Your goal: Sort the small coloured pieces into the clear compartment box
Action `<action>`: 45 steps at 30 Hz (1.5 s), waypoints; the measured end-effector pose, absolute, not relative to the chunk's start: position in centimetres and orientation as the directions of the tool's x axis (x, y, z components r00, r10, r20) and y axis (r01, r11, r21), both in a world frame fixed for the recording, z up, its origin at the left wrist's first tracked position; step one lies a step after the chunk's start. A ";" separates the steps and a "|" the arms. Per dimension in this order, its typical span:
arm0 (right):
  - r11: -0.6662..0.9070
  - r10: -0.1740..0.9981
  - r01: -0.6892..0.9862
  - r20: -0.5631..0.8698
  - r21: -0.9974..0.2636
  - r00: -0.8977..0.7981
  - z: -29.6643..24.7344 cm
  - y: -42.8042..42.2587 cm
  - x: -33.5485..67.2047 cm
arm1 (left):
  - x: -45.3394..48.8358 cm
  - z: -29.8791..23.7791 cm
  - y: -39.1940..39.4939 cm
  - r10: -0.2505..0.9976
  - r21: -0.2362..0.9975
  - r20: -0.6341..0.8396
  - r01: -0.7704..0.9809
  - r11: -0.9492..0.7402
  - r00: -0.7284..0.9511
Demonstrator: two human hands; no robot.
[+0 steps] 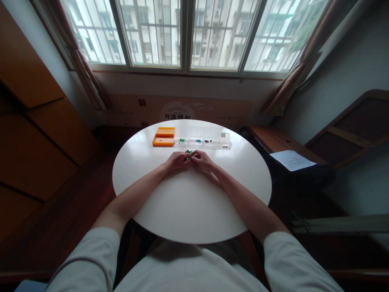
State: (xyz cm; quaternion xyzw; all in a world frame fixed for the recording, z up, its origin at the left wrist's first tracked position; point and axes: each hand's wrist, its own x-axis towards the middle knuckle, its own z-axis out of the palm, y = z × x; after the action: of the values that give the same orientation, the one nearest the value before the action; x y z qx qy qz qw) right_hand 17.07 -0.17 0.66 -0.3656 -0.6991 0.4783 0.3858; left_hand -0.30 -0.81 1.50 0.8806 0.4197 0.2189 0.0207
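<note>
My left hand (pixel 178 159) and my right hand (pixel 203 159) meet above the far half of a round white table (pixel 188 207). The fingers of both are bent and closed around a small green and dark piece (pixel 189 152), which sticks out past the fingertips. Its kind is too small to tell, and part of it is hidden by the fingers. Just beyond my hands lie an orange tray (pixel 164 132), with tiny bits in its front part, and a clear plastic compartment box (pixel 209 132). Small green pieces (pixel 181 140), blue pieces (pixel 198 141) and dark pieces (pixel 208 141) sit in separate compartments.
A barred window fills the wall ahead, and a printed cardboard panel (pixel 121 109) stands below it. To the right, a paper sheet (pixel 292 160) rests on a low brown wooden surface (pixel 273 140). Wooden cabinets (pixel 45 134) stand on the left.
</note>
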 end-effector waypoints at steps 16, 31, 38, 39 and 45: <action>0.204 0.896 0.086 0.151 -0.975 -0.417 1.0 -0.3 17.1 | -0.4 1.2 -0.6 0.746 0.224 0.372 0.727 -0.649 0.552; 0.205 0.897 0.077 0.155 -0.976 -0.413 0.9 -0.2 17.1 | -0.5 1.1 -0.5 0.735 0.219 0.380 0.718 -0.661 0.561; 0.195 0.899 0.077 0.147 -0.978 -0.413 0.9 -0.3 17.1 | -0.4 1.1 -0.5 0.739 0.224 0.385 0.721 -0.656 0.553; 0.196 0.899 0.077 0.148 -0.978 -0.412 1.0 -0.3 17.1 | -0.4 1.1 -0.6 0.740 0.224 0.384 0.722 -0.655 0.552; 0.196 0.898 0.075 0.149 -0.978 -0.415 0.9 -0.3 17.1 | -0.4 1.3 -0.7 0.743 0.223 0.374 0.724 -0.653 0.556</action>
State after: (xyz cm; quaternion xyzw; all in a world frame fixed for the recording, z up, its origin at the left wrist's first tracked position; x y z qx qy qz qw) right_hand 17.11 -0.31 0.93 -0.3664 -0.6633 0.5172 0.3978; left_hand -0.43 -0.74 1.35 0.8817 0.4157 0.2222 0.0214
